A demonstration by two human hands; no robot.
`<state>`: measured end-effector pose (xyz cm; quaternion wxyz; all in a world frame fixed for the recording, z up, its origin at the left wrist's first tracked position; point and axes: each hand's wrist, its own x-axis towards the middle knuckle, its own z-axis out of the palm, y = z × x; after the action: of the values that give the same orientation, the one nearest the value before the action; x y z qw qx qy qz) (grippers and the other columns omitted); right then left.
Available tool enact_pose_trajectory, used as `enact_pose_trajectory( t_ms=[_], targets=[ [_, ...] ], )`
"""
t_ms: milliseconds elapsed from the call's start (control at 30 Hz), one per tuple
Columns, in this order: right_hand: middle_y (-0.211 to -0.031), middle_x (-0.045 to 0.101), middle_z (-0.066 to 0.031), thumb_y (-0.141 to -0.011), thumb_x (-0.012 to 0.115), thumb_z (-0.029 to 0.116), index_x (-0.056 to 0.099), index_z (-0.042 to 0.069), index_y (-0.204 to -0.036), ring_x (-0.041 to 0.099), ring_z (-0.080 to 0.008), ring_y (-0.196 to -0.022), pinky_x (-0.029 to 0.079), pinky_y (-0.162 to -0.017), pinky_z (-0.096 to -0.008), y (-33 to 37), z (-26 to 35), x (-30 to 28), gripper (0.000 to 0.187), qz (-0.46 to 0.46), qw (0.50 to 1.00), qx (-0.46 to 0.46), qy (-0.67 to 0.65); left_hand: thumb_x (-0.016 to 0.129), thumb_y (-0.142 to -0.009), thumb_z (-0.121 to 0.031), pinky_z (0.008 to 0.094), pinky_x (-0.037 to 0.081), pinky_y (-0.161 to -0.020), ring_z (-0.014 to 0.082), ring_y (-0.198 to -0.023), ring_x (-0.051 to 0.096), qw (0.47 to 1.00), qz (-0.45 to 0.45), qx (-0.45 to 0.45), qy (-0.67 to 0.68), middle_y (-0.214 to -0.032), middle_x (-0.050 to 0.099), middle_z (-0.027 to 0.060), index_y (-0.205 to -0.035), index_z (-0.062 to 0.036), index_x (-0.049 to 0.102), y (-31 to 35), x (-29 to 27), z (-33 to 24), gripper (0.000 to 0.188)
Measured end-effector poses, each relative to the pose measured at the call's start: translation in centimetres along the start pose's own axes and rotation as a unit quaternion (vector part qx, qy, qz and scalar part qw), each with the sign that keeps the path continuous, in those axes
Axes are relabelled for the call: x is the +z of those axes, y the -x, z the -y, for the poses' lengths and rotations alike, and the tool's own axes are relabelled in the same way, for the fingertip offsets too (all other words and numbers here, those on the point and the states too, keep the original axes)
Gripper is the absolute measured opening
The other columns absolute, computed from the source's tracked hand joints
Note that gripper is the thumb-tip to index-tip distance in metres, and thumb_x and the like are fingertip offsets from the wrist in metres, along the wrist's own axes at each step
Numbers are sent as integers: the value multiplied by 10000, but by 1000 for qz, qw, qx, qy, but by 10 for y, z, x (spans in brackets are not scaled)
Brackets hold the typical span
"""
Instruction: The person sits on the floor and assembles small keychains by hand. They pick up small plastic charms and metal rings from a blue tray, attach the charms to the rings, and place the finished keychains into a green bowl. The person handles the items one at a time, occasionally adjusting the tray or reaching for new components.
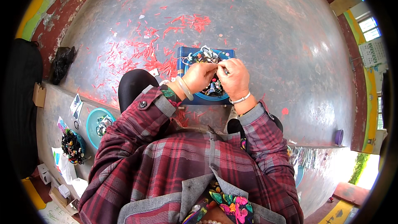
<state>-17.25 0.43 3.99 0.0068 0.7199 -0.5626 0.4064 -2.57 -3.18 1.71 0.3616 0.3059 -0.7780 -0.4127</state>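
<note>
My left hand and my right hand meet fingertip to fingertip, both closed in a pinch. Whatever lies between the fingertips is too small to make out. Beneath them a round blue basin holds a heap of small dark, white and coloured items that look like hair ties. Under the basin is a blue square stool top. My hands and wrists cover the middle of the heap and part of the rim.
Red strips litter the grey floor ahead and to the left. At my left stand a turquoise basin and a pile of dark bands. A black plastic bag lies by the wall; a purple container stands far right.
</note>
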Motion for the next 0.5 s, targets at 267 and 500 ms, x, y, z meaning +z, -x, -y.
enact_pose_trajectory(
  t_ms=[267,500],
  targets=[
    [-699,582,-65,-696,626,89,585,80,-725,553,-267,-678,441,-592,-362,0,0,-2,51,14,1000,19,-14,543,-828,-114,336,476,-614,280,-702,610,998,4,-58,25,-783,618,189,-958,-2,615,0,-2,-1,186],
    [-701,584,-68,-699,619,98,573,87,-730,555,-272,-670,437,-602,-374,-2,2,-4,57,29,999,-11,20,541,-849,-96,303,479,-606,219,-684,625,999,24,5,-40,-787,619,182,-981,18,605,0,-6,-2,186]
  ],
)
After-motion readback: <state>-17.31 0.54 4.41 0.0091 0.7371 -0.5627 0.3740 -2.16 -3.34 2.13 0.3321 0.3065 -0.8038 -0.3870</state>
